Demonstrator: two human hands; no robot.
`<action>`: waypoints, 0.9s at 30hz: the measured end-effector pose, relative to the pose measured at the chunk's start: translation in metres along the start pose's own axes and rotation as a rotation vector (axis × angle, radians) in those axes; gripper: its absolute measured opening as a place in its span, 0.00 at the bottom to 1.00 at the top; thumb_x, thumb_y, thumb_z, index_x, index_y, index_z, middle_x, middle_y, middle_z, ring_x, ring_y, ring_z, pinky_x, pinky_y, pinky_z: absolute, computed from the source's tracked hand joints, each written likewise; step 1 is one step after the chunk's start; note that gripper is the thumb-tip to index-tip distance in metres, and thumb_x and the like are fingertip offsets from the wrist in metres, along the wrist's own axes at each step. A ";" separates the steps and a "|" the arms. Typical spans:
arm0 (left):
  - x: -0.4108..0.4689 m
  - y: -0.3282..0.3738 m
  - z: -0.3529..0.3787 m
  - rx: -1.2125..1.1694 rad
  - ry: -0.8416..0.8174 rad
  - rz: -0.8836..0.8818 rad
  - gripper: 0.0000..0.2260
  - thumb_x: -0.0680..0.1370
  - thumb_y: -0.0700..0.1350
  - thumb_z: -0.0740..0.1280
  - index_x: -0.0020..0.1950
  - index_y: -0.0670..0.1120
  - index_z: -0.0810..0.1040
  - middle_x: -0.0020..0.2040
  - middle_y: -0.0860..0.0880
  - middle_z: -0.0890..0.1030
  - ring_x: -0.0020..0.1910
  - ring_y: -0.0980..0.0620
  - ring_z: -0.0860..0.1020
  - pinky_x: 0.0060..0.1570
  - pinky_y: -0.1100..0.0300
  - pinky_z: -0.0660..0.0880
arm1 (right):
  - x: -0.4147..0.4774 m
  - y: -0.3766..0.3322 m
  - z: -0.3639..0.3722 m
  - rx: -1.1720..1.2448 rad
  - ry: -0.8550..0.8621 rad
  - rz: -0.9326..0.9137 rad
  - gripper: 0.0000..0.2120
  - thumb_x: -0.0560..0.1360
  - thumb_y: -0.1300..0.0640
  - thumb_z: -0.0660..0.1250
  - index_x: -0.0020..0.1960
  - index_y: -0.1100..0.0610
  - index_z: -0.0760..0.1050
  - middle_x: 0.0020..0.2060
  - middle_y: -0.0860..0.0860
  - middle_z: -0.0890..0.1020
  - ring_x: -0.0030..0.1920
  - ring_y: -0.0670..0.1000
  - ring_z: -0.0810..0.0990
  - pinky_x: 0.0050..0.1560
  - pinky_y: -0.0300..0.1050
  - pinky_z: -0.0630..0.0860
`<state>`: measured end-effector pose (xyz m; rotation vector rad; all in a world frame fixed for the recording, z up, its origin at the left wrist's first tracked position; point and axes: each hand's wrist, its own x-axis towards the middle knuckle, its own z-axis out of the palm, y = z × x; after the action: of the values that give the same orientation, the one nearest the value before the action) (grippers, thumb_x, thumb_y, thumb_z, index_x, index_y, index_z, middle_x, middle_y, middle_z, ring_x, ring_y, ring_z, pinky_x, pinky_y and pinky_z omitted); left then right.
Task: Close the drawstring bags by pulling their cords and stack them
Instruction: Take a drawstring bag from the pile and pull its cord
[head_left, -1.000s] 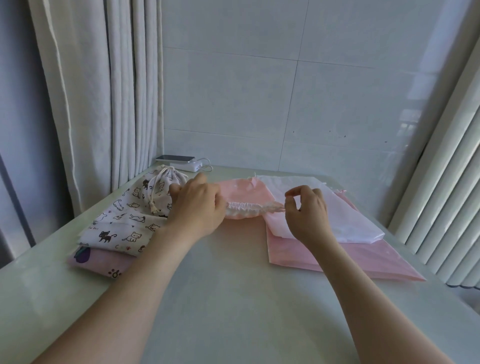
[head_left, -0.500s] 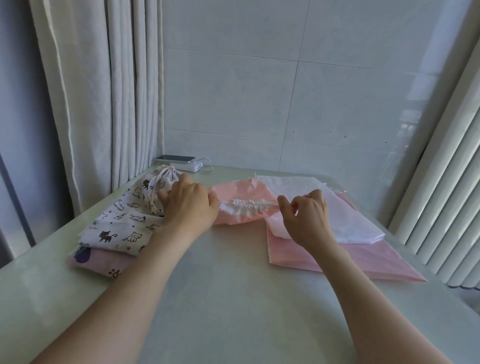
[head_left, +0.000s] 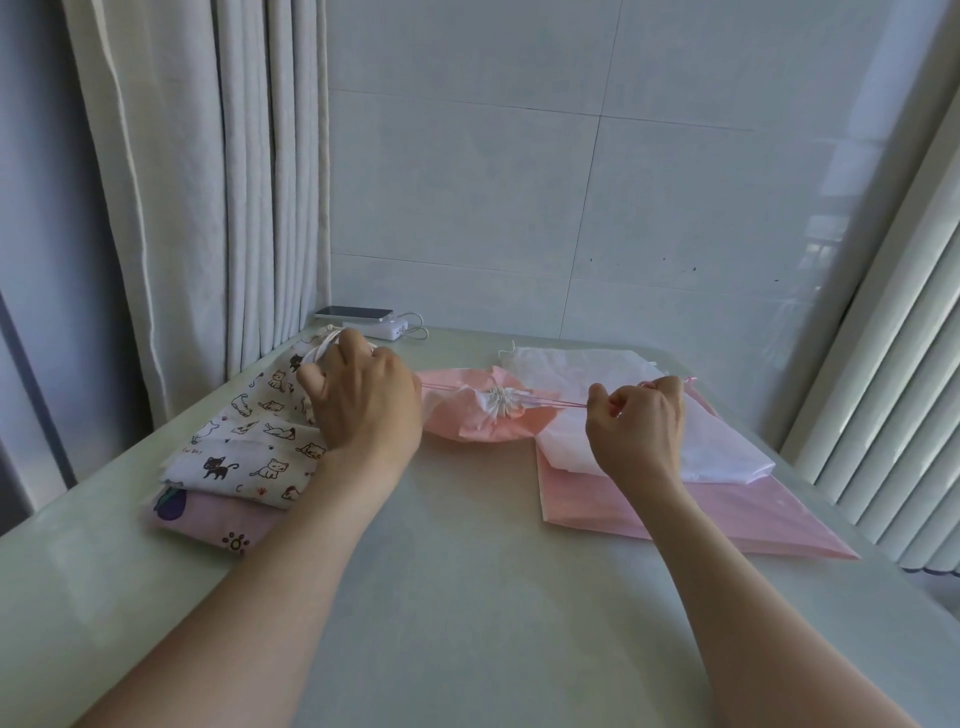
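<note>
Pink bag (head_left: 467, 423) at desk (head_left: 467, 571) 12 o'clock, mouth cinched. Left hand (head_left: 363, 400) at 10, right hand (head_left: 639, 423) at 2, fingers clamped on taut cord (head_left: 563, 408). Risk: uneven pull drags bag sideways; overpull snaps cord.

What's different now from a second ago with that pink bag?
The hands pulled apart, the left hand going left and the right hand going right, each holding the cords. The mouth of the pink bag, earlier a long ruffle, bunched into a tight gather. The cat-print bags, white bag and phone stayed put.
</note>
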<state>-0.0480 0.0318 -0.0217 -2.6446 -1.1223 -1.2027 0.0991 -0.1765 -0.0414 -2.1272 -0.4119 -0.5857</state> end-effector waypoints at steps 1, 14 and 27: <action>-0.001 -0.001 0.002 -0.013 0.042 0.034 0.09 0.80 0.44 0.64 0.43 0.42 0.80 0.52 0.41 0.73 0.53 0.39 0.74 0.53 0.46 0.62 | -0.002 -0.001 0.000 -0.008 -0.007 0.004 0.24 0.80 0.52 0.65 0.26 0.55 0.69 0.48 0.58 0.74 0.52 0.54 0.69 0.55 0.47 0.67; 0.001 -0.004 0.007 -0.072 0.096 0.292 0.06 0.71 0.34 0.73 0.47 0.40 0.80 0.46 0.40 0.78 0.43 0.38 0.77 0.49 0.45 0.69 | -0.017 -0.008 -0.008 -0.510 -0.257 -0.303 0.10 0.77 0.46 0.65 0.51 0.51 0.81 0.51 0.51 0.74 0.55 0.58 0.72 0.60 0.54 0.65; -0.007 0.003 -0.002 0.100 0.072 0.239 0.07 0.74 0.43 0.72 0.36 0.50 0.80 0.32 0.56 0.76 0.52 0.47 0.71 0.55 0.46 0.56 | -0.019 -0.022 -0.007 -0.696 -0.125 -0.348 0.09 0.83 0.49 0.66 0.51 0.50 0.84 0.53 0.53 0.66 0.47 0.56 0.65 0.49 0.50 0.63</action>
<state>-0.0503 0.0250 -0.0246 -2.5490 -0.8051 -1.1540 0.0705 -0.1718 -0.0339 -2.7887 -0.7389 -0.8916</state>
